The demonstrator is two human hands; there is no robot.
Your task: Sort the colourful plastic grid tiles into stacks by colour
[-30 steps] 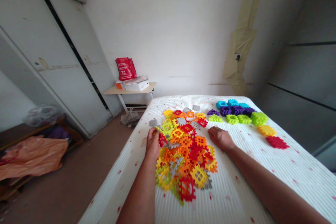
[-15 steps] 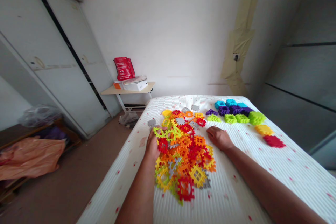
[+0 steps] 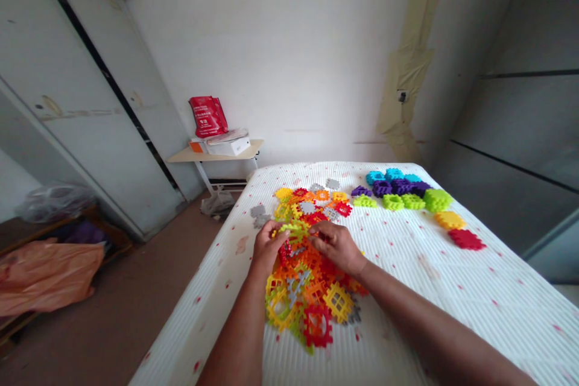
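Lime-green interlocking plastic tiles (image 3: 296, 230) are raised over a mixed pile. My left hand (image 3: 266, 246) pinches their left end, thumb to the front. My right hand (image 3: 335, 244) has its curled fingers at their right end, partly hiding it. A red tile (image 3: 284, 251) stands close to my left thumb, in or just above the pile. Underneath spread red, orange, yellow and grey tiles, among them a yellow window tile (image 3: 339, 301) and a red frame tile (image 3: 318, 325) at the near edge.
Sorted tiles lie at the right back: blue (image 3: 392, 174), purple (image 3: 382, 188), lime-green (image 3: 438, 199), yellow (image 3: 449, 219) and red (image 3: 467, 239). Grey tiles (image 3: 259, 212) sit left of the pile. Beyond the bed (image 3: 407, 265), a small table (image 3: 181, 157) bears a red bag (image 3: 208, 117).
My right hand has left the bare sheet and come left to the lime-green tiles. My left hand still holds them, now with its thumb in front. The view has shifted slightly.
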